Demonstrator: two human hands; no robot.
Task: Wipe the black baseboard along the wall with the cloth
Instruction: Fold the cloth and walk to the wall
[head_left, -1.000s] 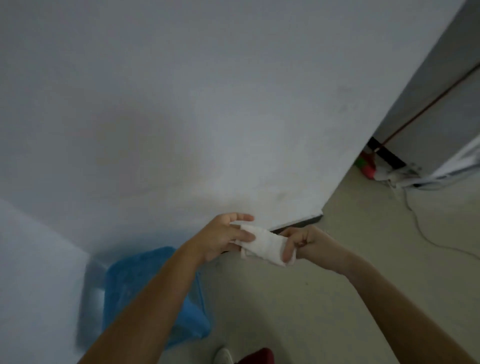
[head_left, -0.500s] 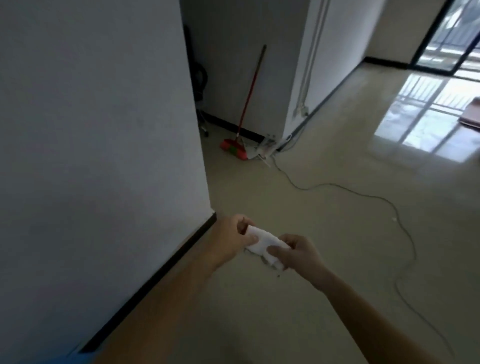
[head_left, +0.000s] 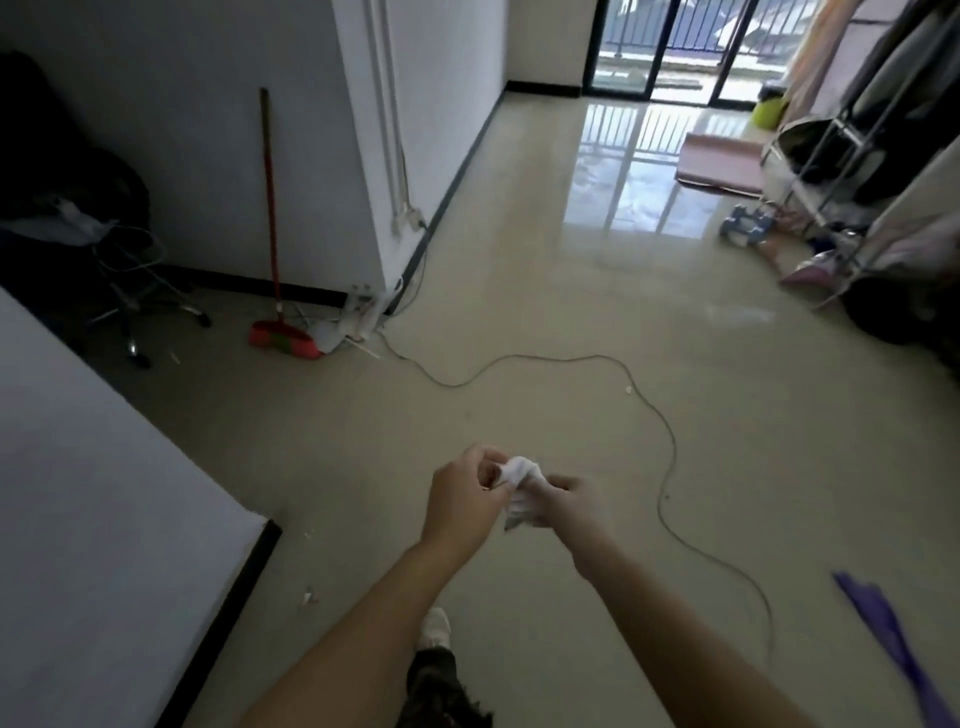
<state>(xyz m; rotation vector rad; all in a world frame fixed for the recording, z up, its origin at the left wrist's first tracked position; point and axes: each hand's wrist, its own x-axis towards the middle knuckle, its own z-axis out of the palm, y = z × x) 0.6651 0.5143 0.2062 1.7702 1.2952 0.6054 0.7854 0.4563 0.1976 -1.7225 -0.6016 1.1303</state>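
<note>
You held the cloth (head_left: 519, 470) bunched between both hands, in the air above the near middle of the floor (head_left: 571, 338). The fingers of your left hand (head_left: 465, 501) were curled, pinching its upper part; those of your right hand (head_left: 569, 506) were wrapped round its lower part. The black baseboard (head_left: 234, 608) ran along the foot of the wall (head_left: 104, 493) at the floor's left edge, well apart from the cloth, with no contact between them.

The chief risk, as I judged it, was the wad itself. Crumpled that small, it would likely meet the baseboard on one ridge only and leave streaks, so it wanted flattening first. A loose pinch while refolding could drop it on the floor, where pale scraps (head_left: 310, 596) lay just beside the baseboard's end; grit picked up there would smear along the black face. The cable (head_left: 667, 447) snaked over the floor to your right, near enough to catch your shoe (head_left: 435, 623) if you stepped sideways while looking down at the wall.
</note>
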